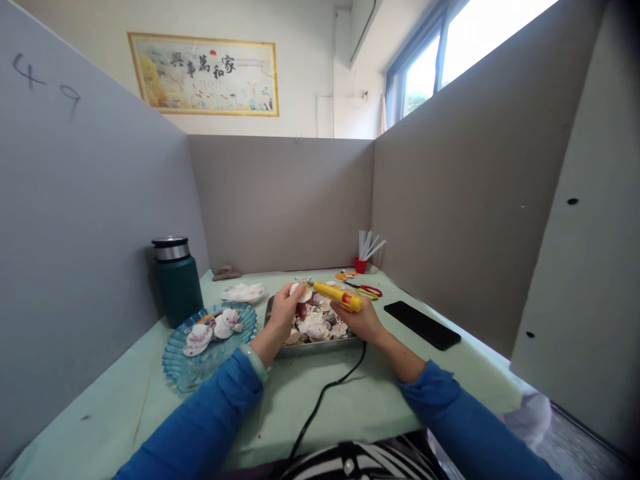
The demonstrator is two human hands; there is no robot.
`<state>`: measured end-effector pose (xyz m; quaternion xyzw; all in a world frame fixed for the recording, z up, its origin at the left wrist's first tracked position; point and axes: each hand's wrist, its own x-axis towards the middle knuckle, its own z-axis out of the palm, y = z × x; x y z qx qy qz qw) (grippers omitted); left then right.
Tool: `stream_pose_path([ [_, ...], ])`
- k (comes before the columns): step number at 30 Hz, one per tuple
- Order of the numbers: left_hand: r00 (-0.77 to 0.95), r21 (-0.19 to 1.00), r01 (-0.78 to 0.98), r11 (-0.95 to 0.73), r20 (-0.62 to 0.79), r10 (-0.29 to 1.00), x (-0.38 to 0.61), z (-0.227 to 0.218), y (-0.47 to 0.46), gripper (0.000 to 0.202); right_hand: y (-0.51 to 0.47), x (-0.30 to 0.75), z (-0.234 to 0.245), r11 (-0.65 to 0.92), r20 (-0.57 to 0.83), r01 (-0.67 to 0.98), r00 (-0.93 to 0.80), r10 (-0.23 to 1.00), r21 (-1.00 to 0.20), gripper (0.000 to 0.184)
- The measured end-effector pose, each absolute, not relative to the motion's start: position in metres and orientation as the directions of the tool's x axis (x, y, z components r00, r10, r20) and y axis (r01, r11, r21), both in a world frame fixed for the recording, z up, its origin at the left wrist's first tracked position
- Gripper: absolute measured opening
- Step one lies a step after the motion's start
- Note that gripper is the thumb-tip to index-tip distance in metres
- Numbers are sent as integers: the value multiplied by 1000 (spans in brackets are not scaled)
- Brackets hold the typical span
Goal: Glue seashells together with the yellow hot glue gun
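Note:
My left hand (283,313) is closed round a pale seashell (303,292), held above a metal tray (320,347) full of several shells. My right hand (361,320) grips a yellow glue gun (336,295) whose nozzle points left, right at the shell. The gun's black cord (320,403) runs down the table toward me. Both arms wear blue sleeves.
A blue glass plate (175,370) holding several shells lies left of the tray, with a dark green flask (176,280) behind it. Red-handled scissors (367,291), a red cup of white sticks (361,265) and a black phone (423,324) lie to the right. Grey partitions enclose the green table.

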<state>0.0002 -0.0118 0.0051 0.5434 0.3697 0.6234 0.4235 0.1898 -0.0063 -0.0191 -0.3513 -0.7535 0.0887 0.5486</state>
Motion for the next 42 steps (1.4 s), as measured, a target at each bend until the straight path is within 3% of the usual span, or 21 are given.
stream_pose_path([
  [29, -59, 915, -67, -398, 394, 917, 1, 2, -9, 42, -10, 189, -17, 734, 790, 505, -151, 594, -455, 21],
  [42, -72, 889, 61, -453, 457, 887, -1, -2, -8, 36, 0, 188, -24, 717, 783, 421, -26, 621, -555, 22],
])
